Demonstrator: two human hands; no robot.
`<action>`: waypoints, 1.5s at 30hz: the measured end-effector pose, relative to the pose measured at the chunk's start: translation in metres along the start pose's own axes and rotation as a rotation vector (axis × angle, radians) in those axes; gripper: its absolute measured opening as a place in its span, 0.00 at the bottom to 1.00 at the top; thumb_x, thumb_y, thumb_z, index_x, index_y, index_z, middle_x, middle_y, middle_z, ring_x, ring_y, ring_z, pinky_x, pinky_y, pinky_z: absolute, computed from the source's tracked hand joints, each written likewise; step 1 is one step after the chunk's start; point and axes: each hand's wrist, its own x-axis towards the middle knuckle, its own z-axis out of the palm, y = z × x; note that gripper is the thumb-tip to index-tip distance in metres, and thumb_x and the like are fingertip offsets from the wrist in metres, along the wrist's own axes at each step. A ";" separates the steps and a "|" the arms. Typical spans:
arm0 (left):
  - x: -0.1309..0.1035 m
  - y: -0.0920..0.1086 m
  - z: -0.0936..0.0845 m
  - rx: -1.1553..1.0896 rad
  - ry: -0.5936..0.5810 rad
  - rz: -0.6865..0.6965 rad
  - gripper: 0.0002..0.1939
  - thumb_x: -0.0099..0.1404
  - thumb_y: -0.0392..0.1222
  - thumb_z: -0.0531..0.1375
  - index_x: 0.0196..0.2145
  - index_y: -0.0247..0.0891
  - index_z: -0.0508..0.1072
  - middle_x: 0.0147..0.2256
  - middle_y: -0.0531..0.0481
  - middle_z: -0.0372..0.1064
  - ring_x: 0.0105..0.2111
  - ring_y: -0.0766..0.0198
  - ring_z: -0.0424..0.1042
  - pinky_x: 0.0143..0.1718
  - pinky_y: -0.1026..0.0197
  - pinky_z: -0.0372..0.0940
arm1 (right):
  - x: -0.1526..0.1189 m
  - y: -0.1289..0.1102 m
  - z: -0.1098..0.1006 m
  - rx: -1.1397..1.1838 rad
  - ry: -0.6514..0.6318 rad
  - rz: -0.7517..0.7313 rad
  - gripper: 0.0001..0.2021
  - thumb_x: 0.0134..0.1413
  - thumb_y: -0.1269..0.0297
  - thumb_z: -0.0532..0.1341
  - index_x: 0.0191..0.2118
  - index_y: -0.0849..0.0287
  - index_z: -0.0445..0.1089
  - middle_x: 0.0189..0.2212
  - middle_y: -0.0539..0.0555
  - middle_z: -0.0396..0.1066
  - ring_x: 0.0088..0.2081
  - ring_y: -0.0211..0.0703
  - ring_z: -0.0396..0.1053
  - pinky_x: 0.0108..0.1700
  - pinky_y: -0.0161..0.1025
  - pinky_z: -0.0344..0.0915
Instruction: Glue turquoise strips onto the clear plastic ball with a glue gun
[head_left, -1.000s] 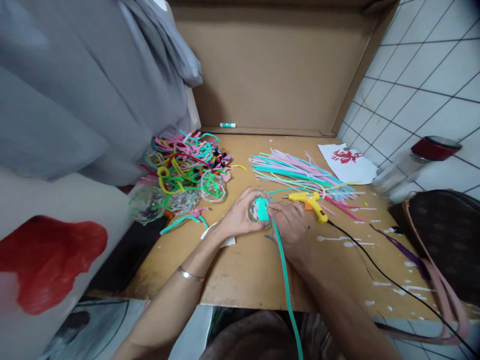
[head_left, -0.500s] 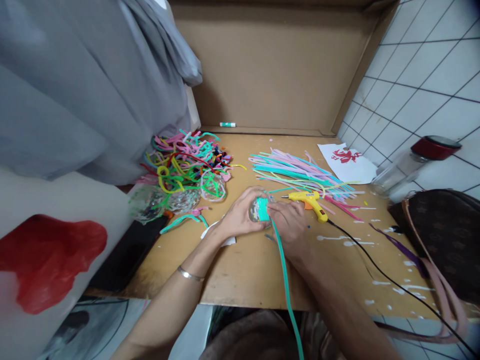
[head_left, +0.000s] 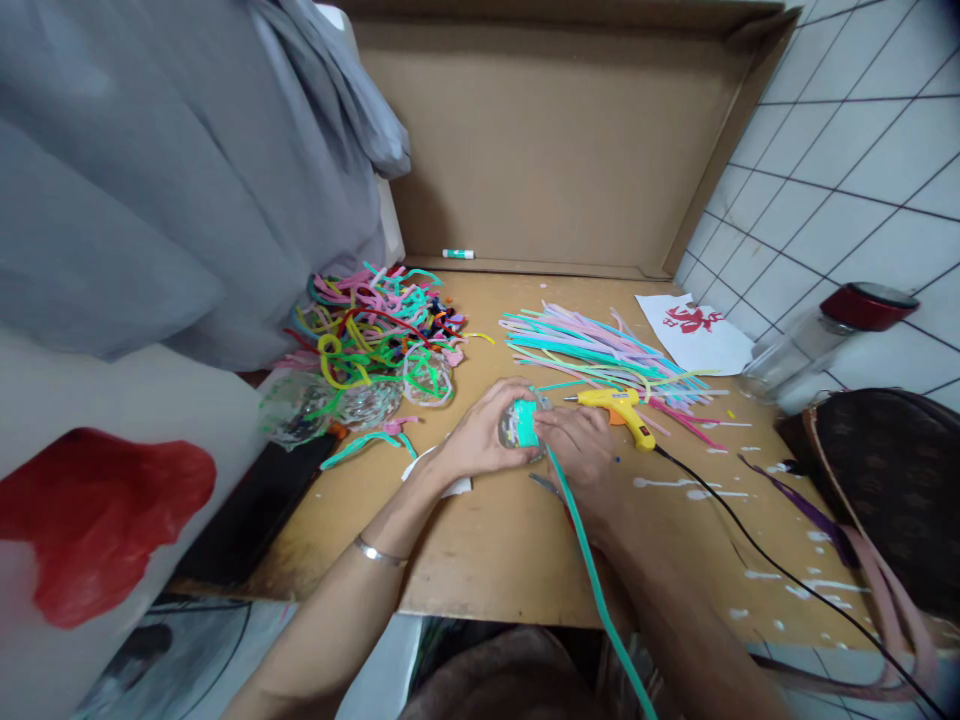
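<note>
My left hand (head_left: 491,430) is wrapped round a small clear round container (head_left: 508,425), with teal strips laid across its side. My right hand (head_left: 581,440) is closed on a teal pipe cleaner (head_left: 589,560) where it meets the container. The pipe cleaner's long end hangs down over the table edge toward my lap. A yellow glue gun (head_left: 619,408) lies just right of my right hand, its nozzle pointing left. Partly under my right hand is a grey blade-like piece (head_left: 544,484). A white paper piece (head_left: 457,486) lies beneath my left wrist.
A tangled pile of coloured pipe cleaners (head_left: 375,330) lies at left beside clear plastic pieces (head_left: 367,403) and a black phone-like slab (head_left: 255,515). Straight pipe cleaners (head_left: 592,345) lie behind. A bottle (head_left: 817,335) and brown bag (head_left: 885,490) stand right; the glue gun's cord (head_left: 750,535) crosses there.
The hanging end of the teal pipe cleaner has swung to the right. Both hands stay at the container, and the grey blade-like piece shows a little more.
</note>
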 end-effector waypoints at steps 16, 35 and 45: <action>0.001 0.001 -0.002 0.001 -0.015 -0.012 0.29 0.50 0.41 0.68 0.50 0.40 0.64 0.55 0.39 0.63 0.57 0.50 0.64 0.59 0.47 0.60 | -0.004 0.003 0.003 0.039 0.004 0.021 0.09 0.60 0.76 0.54 0.36 0.55 0.69 0.36 0.51 0.79 0.39 0.38 0.75 0.41 0.40 0.60; -0.001 0.000 -0.003 0.055 -0.025 0.045 0.30 0.53 0.43 0.67 0.52 0.38 0.63 0.56 0.37 0.63 0.57 0.50 0.64 0.59 0.46 0.61 | -0.004 0.005 0.003 0.108 -0.013 0.071 0.11 0.59 0.75 0.53 0.35 0.55 0.71 0.36 0.51 0.79 0.40 0.39 0.75 0.43 0.40 0.60; 0.000 0.003 -0.011 0.178 -0.104 0.073 0.33 0.55 0.52 0.67 0.54 0.37 0.64 0.57 0.35 0.63 0.59 0.48 0.63 0.60 0.46 0.60 | -0.003 0.003 0.003 0.080 -0.007 0.109 0.11 0.61 0.72 0.53 0.34 0.54 0.71 0.34 0.51 0.79 0.42 0.40 0.75 0.46 0.41 0.59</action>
